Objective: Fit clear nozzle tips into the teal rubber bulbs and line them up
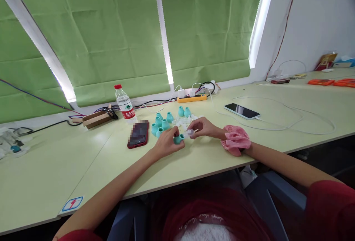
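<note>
My left hand [168, 140] is closed around a small teal bulb-shaped piece [178, 139], its narrow neck pointing right. Pinched in the fingers of my right hand [203, 127] is a small translucent white plastic piece [190, 132], held right beside the neck of the teal bulb; whether the two touch I cannot tell. Behind my left hand stand several more teal bulbs [165, 124] with open necks. A loose pile of white plastic pieces [181, 121] lies just beyond my hands. A pink scrunchie [235, 139] circles my right wrist.
Left of the bulbs lies a dark red phone [138, 133], with a water bottle [125, 104] behind it. An orange power strip [192, 98] with cables sits by the window. To the right, a light-cased phone [242, 111] is plugged into a white cable [294, 128]. A cardboard box [95, 119] stands back left.
</note>
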The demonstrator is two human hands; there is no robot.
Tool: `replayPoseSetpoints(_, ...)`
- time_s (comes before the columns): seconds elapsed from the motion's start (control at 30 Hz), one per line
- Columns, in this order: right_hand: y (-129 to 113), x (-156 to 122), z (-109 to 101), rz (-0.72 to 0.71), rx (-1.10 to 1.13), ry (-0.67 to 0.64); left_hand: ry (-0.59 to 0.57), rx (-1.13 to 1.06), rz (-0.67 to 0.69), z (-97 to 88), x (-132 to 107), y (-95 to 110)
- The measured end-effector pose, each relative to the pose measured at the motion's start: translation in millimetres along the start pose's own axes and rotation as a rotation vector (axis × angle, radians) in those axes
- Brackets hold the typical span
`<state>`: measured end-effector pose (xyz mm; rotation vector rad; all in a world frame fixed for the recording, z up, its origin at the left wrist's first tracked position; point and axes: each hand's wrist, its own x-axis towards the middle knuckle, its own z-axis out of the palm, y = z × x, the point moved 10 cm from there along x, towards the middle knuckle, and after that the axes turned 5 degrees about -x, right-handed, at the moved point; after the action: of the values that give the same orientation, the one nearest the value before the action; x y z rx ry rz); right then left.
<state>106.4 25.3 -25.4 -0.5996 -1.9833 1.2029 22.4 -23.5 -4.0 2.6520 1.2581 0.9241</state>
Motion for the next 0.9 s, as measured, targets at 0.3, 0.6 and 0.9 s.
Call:
replayPoseSetpoints(0.3,7.2,-2.6,9.7,-0.042,-0.214,-0.002,-0.071,-0.102,-0.093,14.7,-18.6,-7.4)
replayPoseSetpoints(0.6,-15.4,-6.3,18.9,-0.162,-0.319,-0.017,-0.007,-0.126,-0.159,13.7,-21.3,-13.6)
replayPoseSetpoints(0.9,-10.0,-7.6,32.6,-0.138,-0.367,-0.079,0.0,0.023,-0.165,12.5,-22.7,-14.5)
